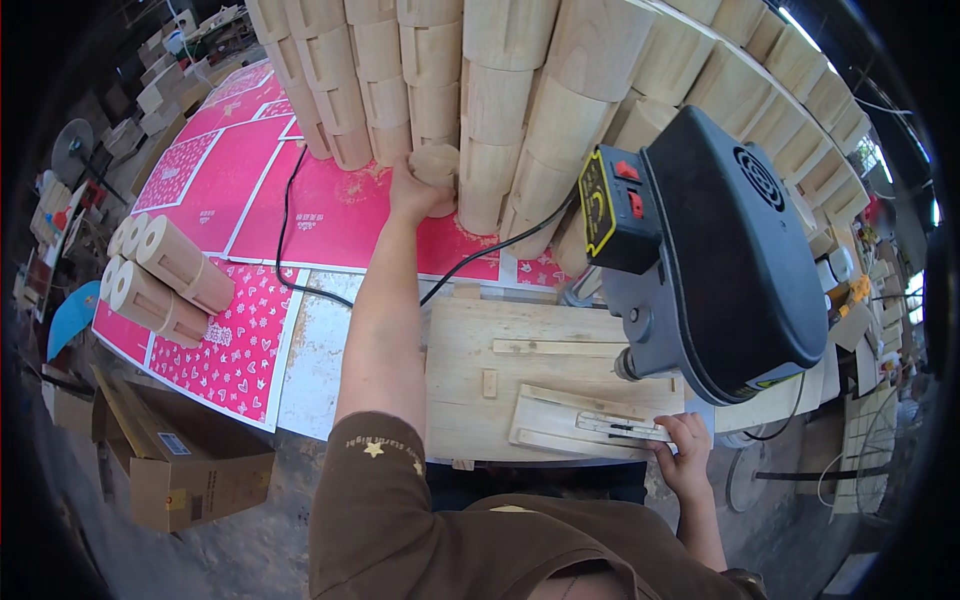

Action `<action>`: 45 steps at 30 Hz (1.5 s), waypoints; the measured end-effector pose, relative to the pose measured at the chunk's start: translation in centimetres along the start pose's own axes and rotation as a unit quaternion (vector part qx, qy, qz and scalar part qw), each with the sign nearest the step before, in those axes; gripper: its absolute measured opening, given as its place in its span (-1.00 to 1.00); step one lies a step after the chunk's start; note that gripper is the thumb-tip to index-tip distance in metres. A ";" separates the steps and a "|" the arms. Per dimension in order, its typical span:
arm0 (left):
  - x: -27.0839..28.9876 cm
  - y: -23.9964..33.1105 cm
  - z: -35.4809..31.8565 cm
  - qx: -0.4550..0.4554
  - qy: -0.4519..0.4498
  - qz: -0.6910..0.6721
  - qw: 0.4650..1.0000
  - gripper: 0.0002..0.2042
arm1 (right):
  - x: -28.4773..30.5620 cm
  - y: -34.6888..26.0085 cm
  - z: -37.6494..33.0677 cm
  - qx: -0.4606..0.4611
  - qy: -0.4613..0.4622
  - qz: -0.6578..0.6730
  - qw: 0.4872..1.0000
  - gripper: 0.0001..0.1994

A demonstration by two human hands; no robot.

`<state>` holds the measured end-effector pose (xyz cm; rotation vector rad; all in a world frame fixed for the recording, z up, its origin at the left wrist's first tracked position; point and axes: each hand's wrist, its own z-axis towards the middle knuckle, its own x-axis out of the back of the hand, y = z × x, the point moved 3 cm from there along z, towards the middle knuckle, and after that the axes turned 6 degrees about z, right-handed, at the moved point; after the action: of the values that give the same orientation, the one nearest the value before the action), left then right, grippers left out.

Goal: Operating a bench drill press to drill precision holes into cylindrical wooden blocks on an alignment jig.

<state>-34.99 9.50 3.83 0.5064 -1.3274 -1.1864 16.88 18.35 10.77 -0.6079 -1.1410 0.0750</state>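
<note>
My left hand (423, 192) reaches far forward over the pink sheet, its fingers closed round a short pale wooden cylinder (435, 162) beside the tall stacks. Close to me, my right hand (687, 452) grips the end of a narrow, flat whitish strip with dark marks (618, 427); its exact kind I cannot make out. This strip lies over a slanted wooden piece (560, 410) on the plywood board (460, 345). Above the board's right side hangs a dark grey drill press head (740, 250) with red switches and its chuck (627, 365) pointing down.
Stacked wooden cylinders (495, 110) form a wall at the back. More cylinders (165, 275) lie piled at the left on the pink patterned sheet (240, 345). A black cable (480, 255) crosses the table. An opened cardboard box (200, 470) stands on the floor at left.
</note>
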 end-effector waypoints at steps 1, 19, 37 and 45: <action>0.7 0.1 -0.9 0.005 0.035 -0.001 0.999 -0.11 | 0.0 0.0 0.0 0.000 0.001 0.002 1.000 -0.68; 13.4 15.8 -26.6 -0.288 -0.105 0.140 0.942 -0.34 | 0.3 0.7 -0.8 0.041 0.011 0.014 0.999 -0.70; 4.8 16.8 -32.6 -0.331 -0.326 0.394 0.793 -0.27 | 0.5 3.0 0.5 0.122 -0.038 0.047 0.991 -0.69; 3.0 17.9 -33.7 -0.363 -0.306 0.393 0.788 -0.20 | 0.6 2.9 1.4 0.119 -0.065 0.061 0.989 -0.70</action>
<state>1.79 2.81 12.05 -1.0007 -1.2509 -1.0335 16.65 21.56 10.27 -0.4635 -1.1989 0.3555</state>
